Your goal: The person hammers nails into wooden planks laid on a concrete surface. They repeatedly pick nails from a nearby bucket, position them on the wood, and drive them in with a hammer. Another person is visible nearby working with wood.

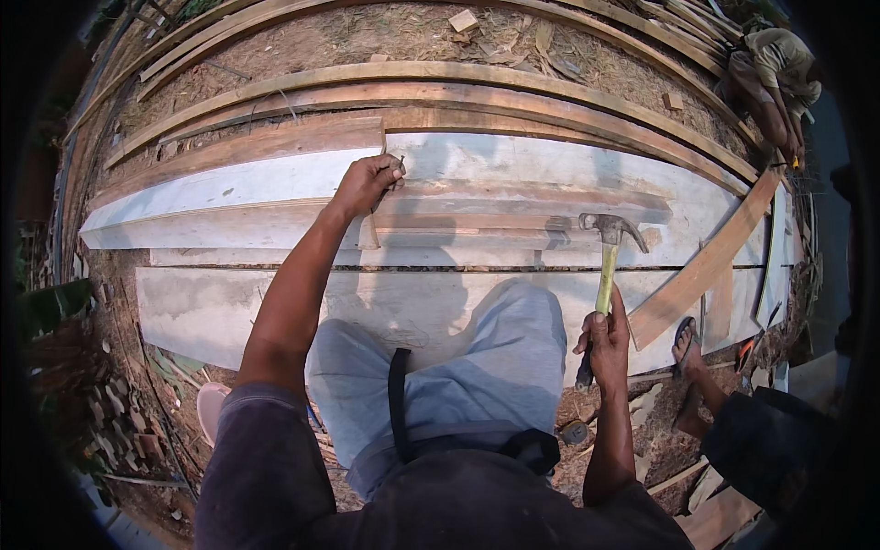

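Pinched in the fingers of my left hand are what look like a few nails, held over the end of a long, pale-faced wooden board assembly. My right hand grips a claw hammer by its yellow-green handle, head up and claw pointing right. Beneath both lie large pale plywood sheets, split by a narrow dark gap. A wooden strip runs along the farther sheet, right of the assembly. My knees rest over the nearer sheet.
Long timbers stretch across the far side. One plank lies diagonally at right, near another person's sandalled foot. A crouching person works at upper right. A tape measure sits on the littered ground beside me.
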`<state>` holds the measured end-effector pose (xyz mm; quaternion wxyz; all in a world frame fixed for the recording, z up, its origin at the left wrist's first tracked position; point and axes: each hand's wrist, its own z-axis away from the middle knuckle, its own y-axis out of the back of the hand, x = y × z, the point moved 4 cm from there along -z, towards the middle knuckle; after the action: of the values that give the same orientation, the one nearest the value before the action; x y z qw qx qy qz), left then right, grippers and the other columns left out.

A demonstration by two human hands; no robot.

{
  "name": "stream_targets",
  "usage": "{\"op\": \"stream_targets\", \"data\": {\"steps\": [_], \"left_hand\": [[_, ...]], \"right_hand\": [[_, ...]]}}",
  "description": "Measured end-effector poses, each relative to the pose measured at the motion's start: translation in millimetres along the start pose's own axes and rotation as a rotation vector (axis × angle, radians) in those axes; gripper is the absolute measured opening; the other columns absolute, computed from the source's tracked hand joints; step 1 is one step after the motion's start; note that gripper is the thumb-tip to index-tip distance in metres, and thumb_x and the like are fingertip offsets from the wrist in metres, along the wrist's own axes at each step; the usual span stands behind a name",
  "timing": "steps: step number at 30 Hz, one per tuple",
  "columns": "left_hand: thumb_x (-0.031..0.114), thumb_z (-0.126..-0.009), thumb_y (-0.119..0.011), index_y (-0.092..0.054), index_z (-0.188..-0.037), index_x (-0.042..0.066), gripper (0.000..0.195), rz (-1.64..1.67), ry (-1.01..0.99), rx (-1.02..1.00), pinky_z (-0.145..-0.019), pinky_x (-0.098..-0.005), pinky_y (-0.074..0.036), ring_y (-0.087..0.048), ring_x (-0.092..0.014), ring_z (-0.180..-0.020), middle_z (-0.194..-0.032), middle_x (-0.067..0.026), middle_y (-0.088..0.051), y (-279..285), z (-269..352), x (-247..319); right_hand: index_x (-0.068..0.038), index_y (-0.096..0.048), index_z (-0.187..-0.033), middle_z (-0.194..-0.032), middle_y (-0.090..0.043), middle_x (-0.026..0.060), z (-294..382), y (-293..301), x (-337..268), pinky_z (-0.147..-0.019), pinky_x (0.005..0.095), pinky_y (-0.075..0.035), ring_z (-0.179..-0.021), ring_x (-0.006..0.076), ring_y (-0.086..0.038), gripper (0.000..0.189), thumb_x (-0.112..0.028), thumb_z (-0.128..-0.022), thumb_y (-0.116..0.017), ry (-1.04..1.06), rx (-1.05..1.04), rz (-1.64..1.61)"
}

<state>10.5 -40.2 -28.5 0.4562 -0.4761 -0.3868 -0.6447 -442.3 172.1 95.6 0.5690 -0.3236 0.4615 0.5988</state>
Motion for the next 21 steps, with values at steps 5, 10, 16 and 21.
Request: {"op": "stream_targets", "data": {"steps": [5,10,16,21], "left_hand": [[0.011,-0.103,-0.061,-0.067,-0.1,0.0,0.013,0.014,-0.005,0.013,-0.079,-0.0258,-0.051,-0.062,-0.009,-0.084,-0.091,-0.0016,-0.066,-0.2,1.0,-0.4],[0.012,-0.103,-0.063,-0.068,-0.102,-0.001,0.014,-0.079,-0.02,0.029,-0.079,-0.0262,-0.051,-0.061,-0.009,-0.084,-0.091,-0.0024,-0.067,1.8,2.8,-0.1],[0.013,-0.102,-0.064,-0.069,-0.1,-0.001,0.015,-0.147,0.008,0.047,-0.077,-0.0261,-0.049,-0.06,-0.009,-0.083,-0.09,-0.0022,-0.067,0.1,5.2,6.1],[0.013,-0.101,-0.065,-0.07,-0.096,0.0,0.016,-0.152,0.034,0.041,-0.076,-0.0266,-0.049,-0.058,-0.009,-0.081,-0.09,-0.001,-0.068,0.8,6.3,7.5]], "right_hand": [[-0.014,-0.028,-0.163,-0.074,-0.051,0.0005,-65.7,-116.8,-84.2,-0.048,0.026,-0.045,-0.054,0.0066,-0.048,0.06,-0.028,-0.109,-0.051,-0.086,-0.4,0.152],[-0.017,-0.029,-0.163,-0.072,-0.051,-0.0001,-113.0,-170.0,-145.2,-0.047,0.0263,-0.045,-0.052,0.0066,-0.047,0.056,-0.026,-0.111,-0.047,0.178,-0.306,0.02],[-0.022,-0.027,-0.164,-0.074,-0.048,-0.0006,-119.6,-200.8,-126.9,-0.048,0.0259,-0.046,-0.052,0.0067,-0.045,0.054,-0.031,-0.112,-0.042,0.042,-0.497,0.167],[-0.019,-0.03,-0.163,-0.072,-0.047,-0.0001,-119.9,-192.4,-119.4,-0.049,0.0274,-0.047,-0.054,0.0072,-0.046,0.054,-0.025,-0.111,-0.043,0.068,-0.432,-0.044]]}}
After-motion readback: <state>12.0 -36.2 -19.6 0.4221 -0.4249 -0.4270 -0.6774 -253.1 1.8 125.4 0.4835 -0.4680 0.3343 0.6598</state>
